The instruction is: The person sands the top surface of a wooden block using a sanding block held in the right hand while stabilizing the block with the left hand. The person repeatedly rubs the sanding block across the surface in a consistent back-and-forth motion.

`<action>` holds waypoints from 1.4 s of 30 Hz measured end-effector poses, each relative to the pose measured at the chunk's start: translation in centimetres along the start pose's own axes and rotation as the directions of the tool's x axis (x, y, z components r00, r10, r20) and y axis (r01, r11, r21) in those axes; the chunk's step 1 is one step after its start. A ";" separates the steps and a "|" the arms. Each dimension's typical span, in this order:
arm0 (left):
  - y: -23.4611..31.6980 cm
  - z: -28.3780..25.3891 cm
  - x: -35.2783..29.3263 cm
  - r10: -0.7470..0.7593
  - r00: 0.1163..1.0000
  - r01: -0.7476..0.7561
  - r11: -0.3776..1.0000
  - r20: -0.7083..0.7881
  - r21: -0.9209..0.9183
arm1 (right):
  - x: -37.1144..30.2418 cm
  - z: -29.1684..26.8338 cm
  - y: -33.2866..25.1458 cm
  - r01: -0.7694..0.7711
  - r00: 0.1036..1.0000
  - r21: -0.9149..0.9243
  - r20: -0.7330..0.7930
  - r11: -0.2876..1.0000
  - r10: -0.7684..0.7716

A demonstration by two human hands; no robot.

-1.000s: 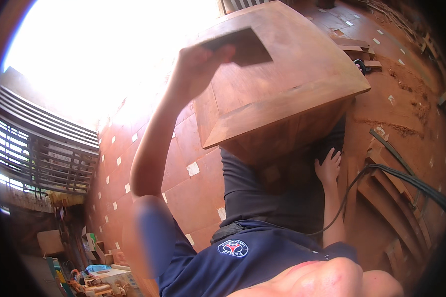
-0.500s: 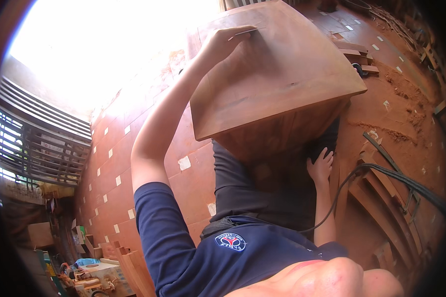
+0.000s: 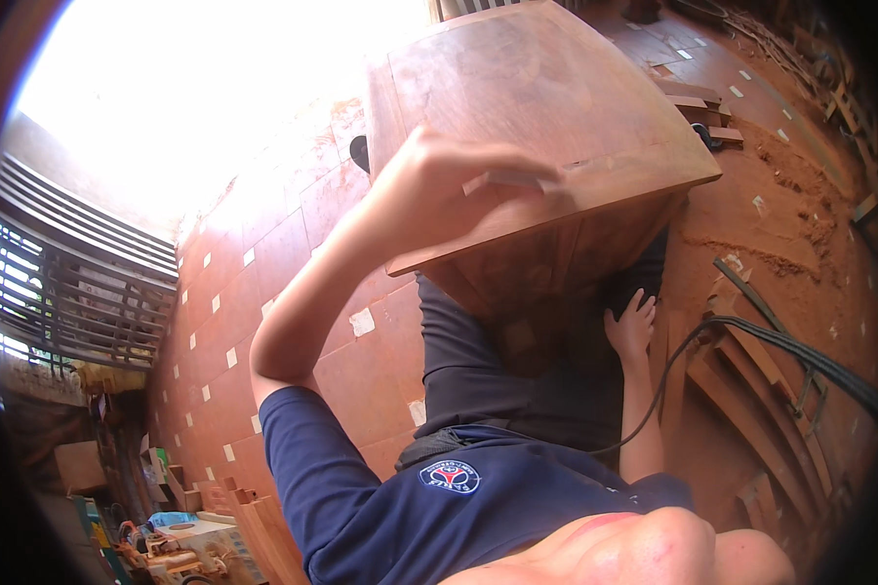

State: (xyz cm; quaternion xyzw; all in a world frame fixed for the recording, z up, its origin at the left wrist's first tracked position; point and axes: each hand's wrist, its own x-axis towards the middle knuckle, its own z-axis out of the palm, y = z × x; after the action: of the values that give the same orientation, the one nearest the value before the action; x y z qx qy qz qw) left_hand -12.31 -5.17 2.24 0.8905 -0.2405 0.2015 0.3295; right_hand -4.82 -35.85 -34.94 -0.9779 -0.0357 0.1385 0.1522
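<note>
A wooden box-like cabinet (image 3: 546, 102) with a broad, smooth brown top stands before me, between my legs. My left hand (image 3: 439, 180) is over the near left part of that top, its fingers curled and slightly blurred. Pinched in it is a thin, flat, pale-edged piece (image 3: 505, 182), too blurred to tell whether it is sandpaper or a scraper. Low at the right, my right hand (image 3: 632, 327) rests on my dark-trousered leg by the cabinet's side. Its fingers are spread and it holds nothing.
Dark cables (image 3: 800, 346) run at the right over curved wooden pieces (image 3: 751, 419). Sawdust (image 3: 785, 210) covers the tiled floor there, near stacked boards (image 3: 693, 97). At lower left is a cluttered worktop (image 3: 200, 546); slatted railing (image 3: 78, 268) stands beyond the tiles.
My left hand has come back toward me with the thin flat piece, from the far part of the top to near its front edge. My right hand has stayed put.
</note>
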 end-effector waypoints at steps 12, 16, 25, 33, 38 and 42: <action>-17.7 -0.9 8.3 -0.240 0.834 0.322 0.943 -0.497 0.085 | 0.0 -0.2 -0.4 0.032 0.999 0.010 -0.021 0.999 -0.032; -14.6 0.7 6.6 -0.201 0.926 0.284 0.929 -0.319 0.237 | 0.2 0.7 0.3 0.011 0.999 -0.024 -0.049 1.000 -0.013; -1.6 2.6 -2.1 0.033 0.987 -0.006 0.986 -0.157 0.169 | 0.0 0.4 0.1 0.000 0.999 -0.007 -0.034 1.000 0.000; 0.6 1.5 -2.4 -0.222 0.959 0.215 0.975 -0.178 -0.054 | -0.1 -0.3 -0.1 0.016 1.000 0.045 0.007 0.999 -0.016; -4.6 -0.4 1.2 -0.320 0.893 0.352 0.935 -0.317 0.047 | -0.1 -0.1 0.1 0.012 1.000 0.035 -0.003 0.999 -0.012; -12.7 -0.4 8.5 -0.105 0.923 0.189 0.961 -0.369 0.200 | -0.3 -0.4 0.7 -0.009 1.000 0.052 -0.014 0.999 0.010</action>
State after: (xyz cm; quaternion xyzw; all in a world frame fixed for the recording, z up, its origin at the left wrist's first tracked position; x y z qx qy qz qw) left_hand 1.59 1.02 0.68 0.8873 -0.0840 0.3601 0.2756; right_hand -4.99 -36.63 -34.74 -0.9748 -0.0264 0.1330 0.1769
